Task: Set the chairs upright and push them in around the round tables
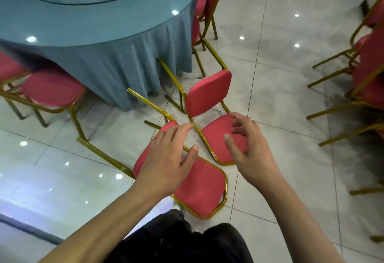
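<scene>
White glossy floor tiles (276, 88) spread under us, with the round table (99, 28) in its blue cloth up and to the left, and two red chairs lying tipped over just in front of our knees. The near chair (202, 190) lies beneath our left hand (166, 159), its gold legs running away toward the table; the far chair (208, 93) lies just past it, backrest raised toward the table and its seat under our right hand (249, 148). Both hands hover with fingers spread and loosely bent, holding nothing; we cannot tell whether any fingertip touches the frames. We judge the left hand better placed for the near chair, whose long axis runs from our feet up-left to the table, so the lift would swing it up toward us. Another chair (52, 90) stands at the table on the left, and more chairs (367, 80) crowd the right edge.
</scene>
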`<action>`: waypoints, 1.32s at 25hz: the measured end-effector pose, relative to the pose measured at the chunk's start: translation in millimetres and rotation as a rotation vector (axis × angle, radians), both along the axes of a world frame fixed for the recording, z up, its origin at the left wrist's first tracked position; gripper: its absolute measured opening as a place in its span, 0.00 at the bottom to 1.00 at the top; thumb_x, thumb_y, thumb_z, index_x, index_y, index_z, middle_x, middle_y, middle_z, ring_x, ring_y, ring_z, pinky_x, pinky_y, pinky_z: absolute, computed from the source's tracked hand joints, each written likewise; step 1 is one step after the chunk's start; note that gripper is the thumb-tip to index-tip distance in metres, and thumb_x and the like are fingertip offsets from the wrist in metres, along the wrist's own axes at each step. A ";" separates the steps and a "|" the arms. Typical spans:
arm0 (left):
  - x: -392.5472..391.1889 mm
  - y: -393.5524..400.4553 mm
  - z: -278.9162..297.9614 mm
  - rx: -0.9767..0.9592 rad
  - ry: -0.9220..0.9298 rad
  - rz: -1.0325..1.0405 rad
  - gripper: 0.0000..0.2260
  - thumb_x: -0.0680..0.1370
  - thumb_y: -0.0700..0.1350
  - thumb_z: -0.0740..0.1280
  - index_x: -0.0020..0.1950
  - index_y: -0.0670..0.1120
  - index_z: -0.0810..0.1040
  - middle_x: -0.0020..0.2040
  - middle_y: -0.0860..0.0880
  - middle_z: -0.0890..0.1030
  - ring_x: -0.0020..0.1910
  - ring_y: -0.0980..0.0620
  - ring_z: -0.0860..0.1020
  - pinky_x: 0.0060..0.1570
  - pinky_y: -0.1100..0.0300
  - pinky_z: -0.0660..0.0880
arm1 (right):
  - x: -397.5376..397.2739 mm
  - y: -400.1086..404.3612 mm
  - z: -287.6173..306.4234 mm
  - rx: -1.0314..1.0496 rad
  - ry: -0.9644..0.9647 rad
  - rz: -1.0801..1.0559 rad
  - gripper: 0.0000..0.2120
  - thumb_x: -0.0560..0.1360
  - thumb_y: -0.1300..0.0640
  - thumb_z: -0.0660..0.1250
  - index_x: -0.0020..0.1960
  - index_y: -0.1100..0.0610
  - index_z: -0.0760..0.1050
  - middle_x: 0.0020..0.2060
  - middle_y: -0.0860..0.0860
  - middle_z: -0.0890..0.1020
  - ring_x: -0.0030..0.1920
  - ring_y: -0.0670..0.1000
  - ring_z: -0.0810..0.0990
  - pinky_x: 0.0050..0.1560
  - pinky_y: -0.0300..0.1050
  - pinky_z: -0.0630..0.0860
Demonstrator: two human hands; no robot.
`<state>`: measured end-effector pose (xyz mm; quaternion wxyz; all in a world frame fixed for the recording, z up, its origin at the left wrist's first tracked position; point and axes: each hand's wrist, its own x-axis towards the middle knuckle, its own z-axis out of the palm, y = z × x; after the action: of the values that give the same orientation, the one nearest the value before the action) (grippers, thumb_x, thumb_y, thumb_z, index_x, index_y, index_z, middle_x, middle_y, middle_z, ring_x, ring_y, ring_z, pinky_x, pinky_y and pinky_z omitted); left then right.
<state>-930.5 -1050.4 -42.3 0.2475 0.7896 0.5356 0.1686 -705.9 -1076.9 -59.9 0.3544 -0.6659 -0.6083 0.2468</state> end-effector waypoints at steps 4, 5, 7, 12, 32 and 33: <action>15.7 13.3 -4.8 0.064 -0.026 0.059 0.21 0.81 0.59 0.55 0.73 0.58 0.63 0.67 0.56 0.70 0.63 0.57 0.65 0.63 0.57 0.65 | 14.8 26.0 6.7 -0.017 -0.055 0.066 0.24 0.78 0.38 0.61 0.73 0.35 0.64 0.57 0.35 0.71 0.60 0.39 0.77 0.56 0.44 0.78; 16.9 11.5 -6.6 0.058 -0.029 0.087 0.20 0.81 0.59 0.55 0.73 0.58 0.63 0.67 0.56 0.70 0.63 0.57 0.65 0.64 0.56 0.66 | 18.7 31.8 7.2 -0.017 -0.060 0.091 0.23 0.78 0.39 0.61 0.73 0.34 0.64 0.57 0.34 0.71 0.60 0.39 0.76 0.56 0.46 0.78; 19.7 5.3 -12.2 0.040 -0.043 0.161 0.21 0.82 0.59 0.55 0.74 0.58 0.63 0.67 0.55 0.71 0.63 0.55 0.66 0.65 0.53 0.67 | 27.1 44.6 3.0 -0.028 -0.076 0.166 0.23 0.79 0.43 0.64 0.73 0.35 0.64 0.57 0.34 0.71 0.60 0.38 0.76 0.58 0.45 0.77; 52.0 -22.8 -35.8 0.022 -0.034 0.424 0.20 0.82 0.56 0.57 0.72 0.52 0.67 0.66 0.50 0.73 0.62 0.49 0.70 0.63 0.49 0.70 | 55.2 70.9 -24.3 -0.077 -0.088 0.405 0.23 0.79 0.41 0.62 0.73 0.38 0.65 0.59 0.40 0.72 0.60 0.37 0.75 0.57 0.34 0.70; 183.5 -127.9 -445.0 -0.195 -0.033 1.033 0.22 0.83 0.53 0.56 0.76 0.47 0.66 0.74 0.48 0.69 0.72 0.47 0.67 0.73 0.54 0.59 | 149.3 64.3 -460.7 -0.362 -0.230 0.706 0.27 0.82 0.48 0.65 0.79 0.49 0.62 0.65 0.49 0.70 0.63 0.46 0.72 0.64 0.48 0.72; 183.4 -129.0 -484.0 -0.206 -0.009 1.021 0.23 0.83 0.54 0.56 0.77 0.48 0.65 0.76 0.47 0.68 0.74 0.47 0.65 0.74 0.54 0.58 | 148.4 62.8 -501.4 -0.367 -0.247 0.707 0.28 0.82 0.49 0.65 0.79 0.50 0.62 0.66 0.52 0.70 0.64 0.49 0.72 0.65 0.49 0.72</action>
<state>-747.1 -1179.4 -526.3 0.2124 0.3986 0.8653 0.2174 -557.5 -1014.1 -561.3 0.0478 -0.4929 -0.7833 0.3759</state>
